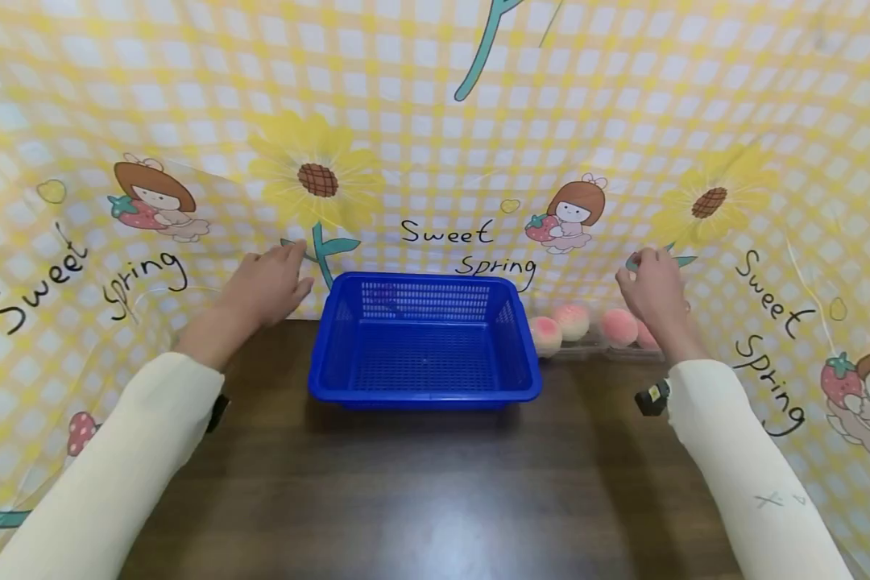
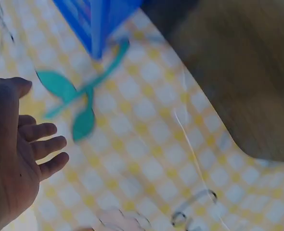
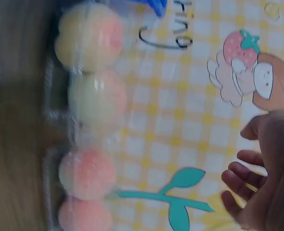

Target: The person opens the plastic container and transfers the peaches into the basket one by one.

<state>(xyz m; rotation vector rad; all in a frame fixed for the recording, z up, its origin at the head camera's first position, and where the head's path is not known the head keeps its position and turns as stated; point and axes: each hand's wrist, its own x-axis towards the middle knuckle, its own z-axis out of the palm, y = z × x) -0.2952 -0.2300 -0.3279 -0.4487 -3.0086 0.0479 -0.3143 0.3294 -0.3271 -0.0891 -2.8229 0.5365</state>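
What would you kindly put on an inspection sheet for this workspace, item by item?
Surface: dark wood-grain tabletop, reflecting light near the front.
Job's things: blue plastic basket, upright; to its right, four peach-like fruits, two in each clear container.
Clutter: nothing seen.
Left hand: left of the basket, fingers relaxed, holding nothing.
Right hand: near the fruits but apart from them, fingers loosely bent, holding nothing; black device at the wrist.
Cables: nothing seen.
Surroundings: yellow-checked cloth with flowers, cartoon figures and "Sweet Spring" lettering.
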